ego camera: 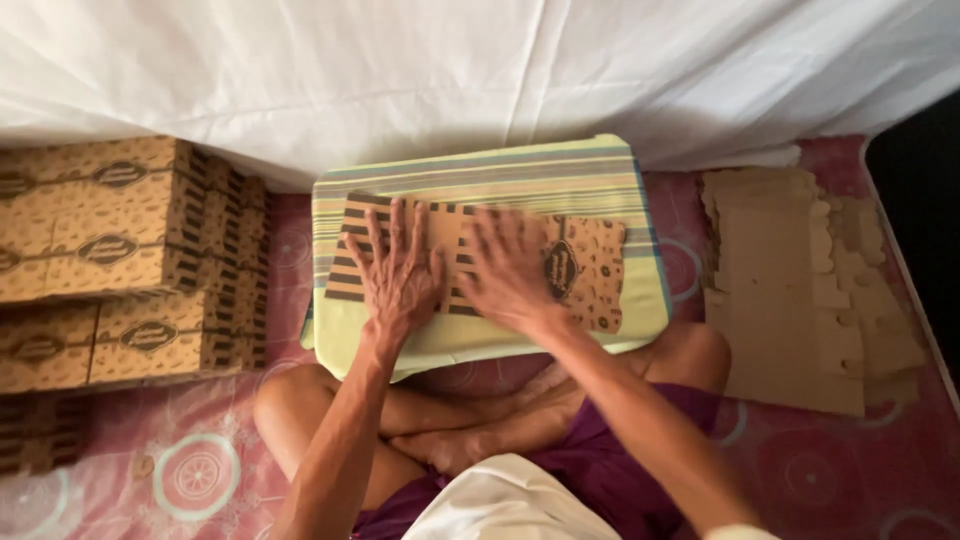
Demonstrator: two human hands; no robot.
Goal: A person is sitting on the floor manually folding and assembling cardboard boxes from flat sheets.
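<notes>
Soft, warm light is falling from above and slightly behind the camera, leaving the scene moderately bright without harsh glare. The white sheet (480, 70) at the top is catching the most light and looking nearly washed out. The right hand (515, 270) is smearing with motion blur, its fingers losing their edges, while the left hand (398, 275) is staying sharper. Shadow is pooling under the cushion (480, 345) and around the legs, and the far right corner is sinking into black. Edges are bending slightly from the wide lens.
</notes>
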